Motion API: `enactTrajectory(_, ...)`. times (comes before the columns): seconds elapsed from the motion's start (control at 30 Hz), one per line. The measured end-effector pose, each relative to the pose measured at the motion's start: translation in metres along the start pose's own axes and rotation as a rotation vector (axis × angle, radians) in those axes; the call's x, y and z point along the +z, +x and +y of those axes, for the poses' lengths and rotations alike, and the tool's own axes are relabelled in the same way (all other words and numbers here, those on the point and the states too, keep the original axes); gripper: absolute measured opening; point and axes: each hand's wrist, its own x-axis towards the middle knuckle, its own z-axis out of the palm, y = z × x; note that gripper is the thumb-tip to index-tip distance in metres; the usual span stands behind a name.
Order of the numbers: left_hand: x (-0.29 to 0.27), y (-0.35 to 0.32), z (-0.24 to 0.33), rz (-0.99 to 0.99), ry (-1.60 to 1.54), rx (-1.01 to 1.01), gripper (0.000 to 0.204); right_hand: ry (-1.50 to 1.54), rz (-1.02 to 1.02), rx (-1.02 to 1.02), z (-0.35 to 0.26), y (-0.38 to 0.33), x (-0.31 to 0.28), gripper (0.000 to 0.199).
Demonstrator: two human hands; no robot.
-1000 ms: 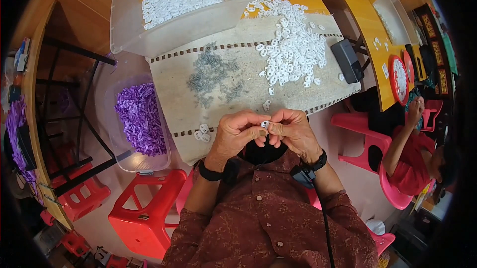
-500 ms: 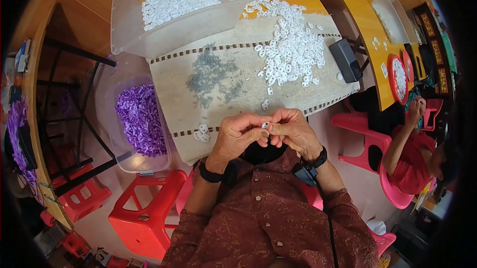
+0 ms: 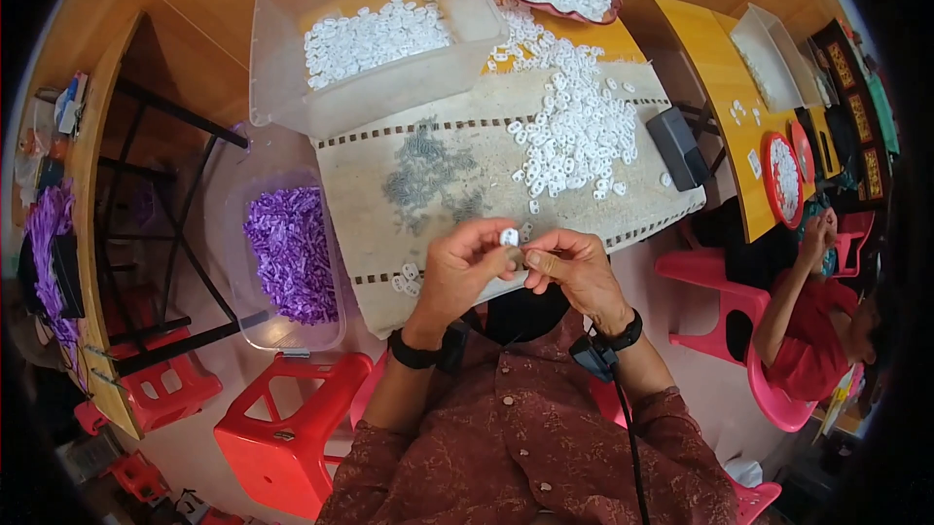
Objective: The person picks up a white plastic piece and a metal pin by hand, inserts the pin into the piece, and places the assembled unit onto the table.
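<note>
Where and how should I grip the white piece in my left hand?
Probably the free end of the white piece, pinched from above: it's small, and the left hand seems to cover its lower part, leaving that end exposed.

You can read no words, numbers or signs from here. The white piece (image 3: 509,237) in your left hand (image 3: 461,272) shows dark spots (holes or print, too small to tell). The pale rectangular card (image 3: 754,164) on the yellow table (image 3: 708,87) to your right bears faint marks, too blurred to read, and the gold-patterned panels (image 3: 856,119) beyond it show no legible lettering.
</note>
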Motion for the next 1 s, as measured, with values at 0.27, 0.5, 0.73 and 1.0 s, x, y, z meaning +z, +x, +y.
enactTrajectory(0.27,-0.034,0.069,0.082,0.319,0.136,0.215,0.032,-0.095,0.042,0.001,0.003,-0.005,-0.006,0.011)
enactTrajectory(0.5,-0.055,0.12,0.123,0.547,0.077,0.333,0.043,-0.356,0.155,-0.156,0.015,-0.007,-0.012,0.005)
enactTrajectory(0.73,-0.042,0.088,0.095,0.476,0.09,0.263,0.036,-0.676,0.261,-0.409,0.015,0.013,-0.024,0.007)
enactTrajectory(1.0,-0.014,0.026,0.021,0.377,0.046,0.041,0.022,-1.394,0.247,-0.669,-0.008,0.034,-0.007,0.038)
